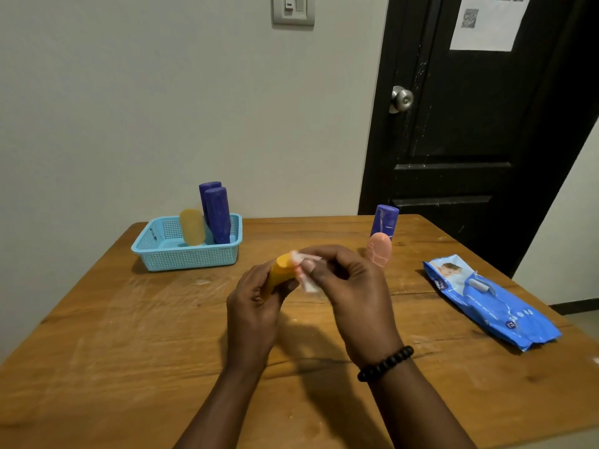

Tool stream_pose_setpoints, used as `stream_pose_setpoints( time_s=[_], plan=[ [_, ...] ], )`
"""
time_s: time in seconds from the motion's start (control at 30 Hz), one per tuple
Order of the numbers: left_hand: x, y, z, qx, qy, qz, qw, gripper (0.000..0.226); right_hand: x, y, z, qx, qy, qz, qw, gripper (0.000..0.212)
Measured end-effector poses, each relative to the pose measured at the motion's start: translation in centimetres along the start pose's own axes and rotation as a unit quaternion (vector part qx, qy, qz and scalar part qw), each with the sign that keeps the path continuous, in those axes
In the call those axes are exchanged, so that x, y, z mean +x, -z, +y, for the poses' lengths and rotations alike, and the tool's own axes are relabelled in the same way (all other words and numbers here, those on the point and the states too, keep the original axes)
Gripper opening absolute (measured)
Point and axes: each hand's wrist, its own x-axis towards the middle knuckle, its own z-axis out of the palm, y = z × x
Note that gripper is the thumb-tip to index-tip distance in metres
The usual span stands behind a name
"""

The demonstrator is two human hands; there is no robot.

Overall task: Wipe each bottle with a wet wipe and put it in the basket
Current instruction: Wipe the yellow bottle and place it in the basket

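I see a worn, matt wooden table [129,335], a perforated plastic basket [188,259], a glossy plastic wipes pack [505,306] (crinkled), and a shiny metal doorknob [402,99].

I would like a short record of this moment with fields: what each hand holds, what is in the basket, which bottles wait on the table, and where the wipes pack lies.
left hand: left hand grips the orange bottle, held above the table
right hand: right hand pinches the wet wipe against the bottle's top end
basket: blue basket holds one yellow bottle and two purple bottles, all upright
waiting: purple bottle and pink bottle, standing at the right rear
wipes pack: blue pack lies flat on the table's right side
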Motion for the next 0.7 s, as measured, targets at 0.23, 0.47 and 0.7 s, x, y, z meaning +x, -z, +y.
stream_pose_setpoints(
  time_s=[0.23, 0.47, 0.7],
  plan=[
    [0.0, -0.3, 0.1, -0.032, 0.036, -0.010, 0.999, 0.046, 1.0, 1.4, 0.6, 0.004, -0.013, 0.063, 0.998, 0.017],
    [0.1, 0.0, 0.1, 0.006, 0.006, -0.009, 1.000, 0.041, 0.3, 1.4, 0.7, -0.110, 0.060, 0.021, 0.992, 0.017],
    [-0.1, -0.5, -0.2, 0.181, -0.098, -0.043, 0.978, 0.041, 2.0, 2.0, 0.2, -0.195, 0.096, 0.036, 0.975, 0.023]
  ],
)
